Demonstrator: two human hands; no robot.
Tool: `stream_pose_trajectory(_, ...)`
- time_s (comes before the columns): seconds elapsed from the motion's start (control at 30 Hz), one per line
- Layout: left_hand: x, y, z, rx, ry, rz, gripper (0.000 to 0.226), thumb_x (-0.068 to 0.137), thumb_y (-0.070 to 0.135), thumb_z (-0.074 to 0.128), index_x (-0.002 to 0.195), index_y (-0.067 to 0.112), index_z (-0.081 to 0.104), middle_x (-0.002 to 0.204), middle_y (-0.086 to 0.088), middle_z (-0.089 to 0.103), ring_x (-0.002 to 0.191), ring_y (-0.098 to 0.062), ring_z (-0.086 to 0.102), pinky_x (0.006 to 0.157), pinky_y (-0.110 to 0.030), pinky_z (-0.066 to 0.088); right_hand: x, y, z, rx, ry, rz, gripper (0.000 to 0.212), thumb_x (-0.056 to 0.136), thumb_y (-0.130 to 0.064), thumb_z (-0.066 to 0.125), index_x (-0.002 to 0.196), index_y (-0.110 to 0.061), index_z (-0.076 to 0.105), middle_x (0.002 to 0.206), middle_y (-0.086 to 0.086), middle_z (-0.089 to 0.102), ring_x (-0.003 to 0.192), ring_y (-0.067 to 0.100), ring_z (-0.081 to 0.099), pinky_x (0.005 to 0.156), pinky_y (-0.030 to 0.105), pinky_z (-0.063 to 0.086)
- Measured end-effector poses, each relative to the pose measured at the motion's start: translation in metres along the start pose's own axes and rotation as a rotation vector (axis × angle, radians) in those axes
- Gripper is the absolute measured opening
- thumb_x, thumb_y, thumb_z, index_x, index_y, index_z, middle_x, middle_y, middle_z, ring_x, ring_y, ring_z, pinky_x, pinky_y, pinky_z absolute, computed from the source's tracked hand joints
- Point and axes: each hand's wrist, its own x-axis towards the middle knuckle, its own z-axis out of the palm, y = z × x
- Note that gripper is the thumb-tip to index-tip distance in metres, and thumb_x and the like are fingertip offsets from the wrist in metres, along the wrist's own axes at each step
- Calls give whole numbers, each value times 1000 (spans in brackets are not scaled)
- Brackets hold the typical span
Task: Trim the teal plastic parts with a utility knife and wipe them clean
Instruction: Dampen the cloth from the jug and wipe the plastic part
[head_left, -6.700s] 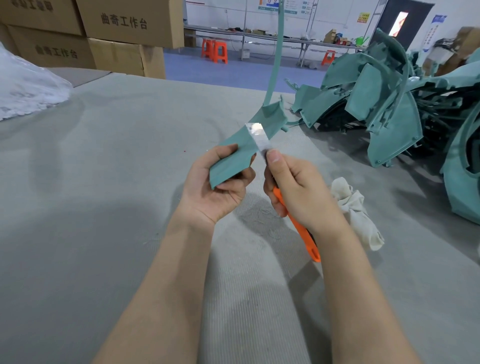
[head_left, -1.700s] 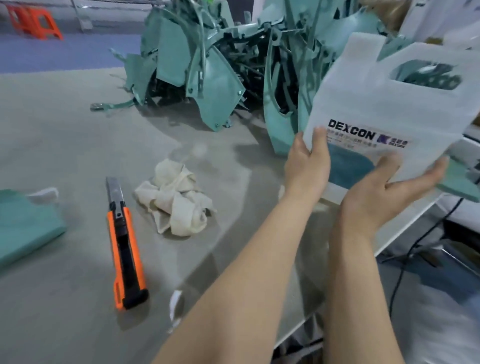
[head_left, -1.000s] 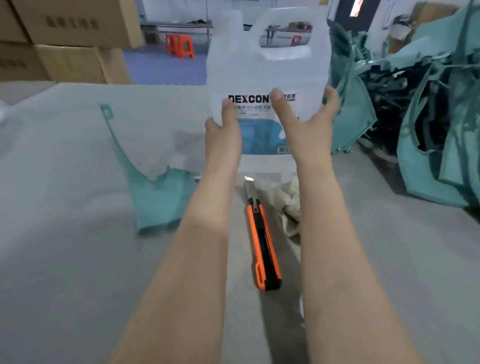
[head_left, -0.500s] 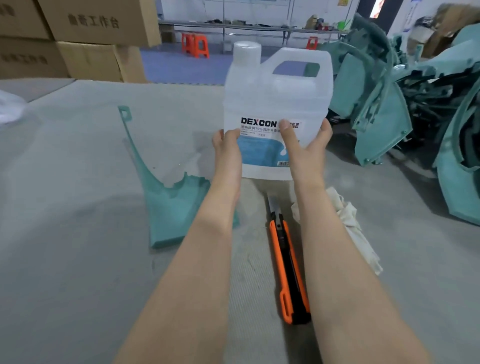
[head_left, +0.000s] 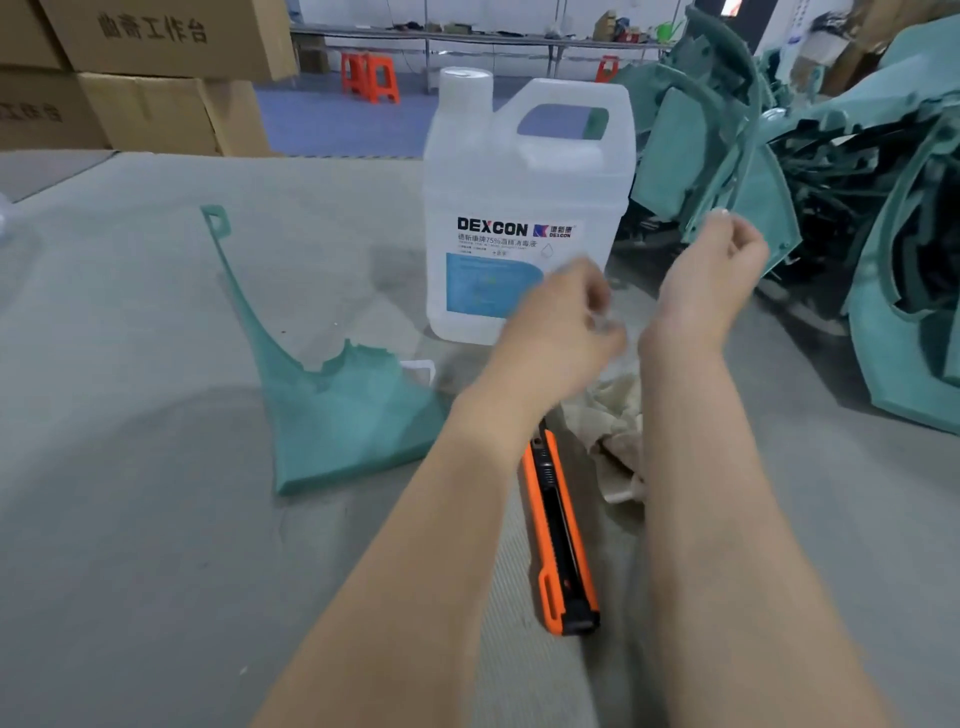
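On the table (head_left: 130, 545) stands a jug (head_left: 524, 171) labelled DEXCON, seemingly 75%.

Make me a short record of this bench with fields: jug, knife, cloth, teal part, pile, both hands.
jug: clear, DEXCON label, upright on the table, cap on
utility knife: orange, lying between the forearms, unheld
cloth: crumpled, right of the knife, partly behind the right forearm
teal part: on the table, left of the knife
pile: more teal parts, far right
left hand: before the jug, blurred, holding nothing
right hand: right of the jug, loosely curled, empty
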Motion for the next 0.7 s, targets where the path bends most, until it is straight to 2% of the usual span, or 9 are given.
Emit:
stream_pose_trajectory(0.07, -8, 4, 14, 150, -532, -93, 35, 82, 12, 67, 114, 16, 54, 107, -2, 57, 99, -24, 59, 76, -30, 50, -1, -16, -6, -15, -30, -24, 21, 99, -21, 46, 120, -16, 48, 113, -5, 53, 98, 6, 51, 74, 8, 41)
stream_pose_trajectory(0.1, -13, 4, 23, 216, -673, -104, 31, 81, 14, 68, 110, 15, 56, 103, -5, 57, 103, -31, 60, 79, -36, 53, -4, -23, -7, -27, -54, -49, 20, 99, -19, 46, 118, -18, 48, 113, -5, 53, 99, 6, 52, 78, 11, 42)
stream_pose_trajectory(0.13, -17, 4, 31, 286, -739, -98, 27, 82, 18, 68, 107, 14, 56, 103, -8, 58, 108, -36, 58, 86, -42, 52, -8, -30, -6, -46, -86, -82, 20, 98, -18, 47, 118, -19, 48, 113, -6, 54, 100, 5, 52, 81, 13, 43)
stream_pose_trajectory(0.2, -21, 0, 46, 361, -736, -179, 40, 88, 25, 62, 123, 10, 52, 124, -14, 54, 120, -37, 50, 100, -46, 44, -20, -38, 2, -121, -182, -160, 25, 98, -17, 48, 122, -17, 49, 120, -4, 55, 107, 6, 53, 90, 17, 43)
stream_pose_trajectory(0.3, -12, -3, 37, -35, -452, -387, 30, 96, 11, 51, 124, 1, 55, 126, -18, 57, 119, -34, 53, 103, -39, 42, -41, -38, 18, -246, -335, -269, 33, 96, -17, 52, 129, -14, 49, 131, 0, 51, 118, 11, 50, 105, 28, 39)
stream_pose_trajectory(0.4, 1, -8, -16, -34, -24, -359, 10, 91, 7, 51, 93, 16, 53, 91, -1, 59, 92, -22, 55, 74, -22, 39, -46, -32, 25, -252, -311, -291, 37, 96, -18, 54, 132, -12, 48, 132, 1, 49, 115, 8, 46, 106, 26, 36)
stream_pose_trajectory(0.53, 11, -13, -96, 81, 508, -283, 30, 91, 12, 45, 121, 11, 46, 123, -9, 53, 110, -27, 51, 74, -23, 30, -44, -26, 37, -265, -257, -215, 49, 97, -25, 53, 143, -14, 37, 145, 2, 42, 120, 7, 42, 106, 24, 34)
stream_pose_trajectory(0.63, 24, -9, -120, 122, 653, -254, 34, 92, 33, 48, 115, 9, 51, 122, -8, 47, 110, -28, 49, 82, -26, 32, -46, -25, 52, -332, -270, -229, 59, 98, -29, 52, 149, -13, 27, 153, 2, 36, 137, 16, 37, 114, 37, 29)
stream_pose_trajectory(0.7, 36, -4, -125, 135, 664, -279, 40, 89, 52, 52, 89, 12, 55, 98, -4, 53, 93, -27, 51, 76, -30, 36, -43, -27, 61, -403, -245, -235, 61, 98, -34, 51, 151, -15, 25, 156, -1, 32, 141, 17, 34, 117, 44, 23)
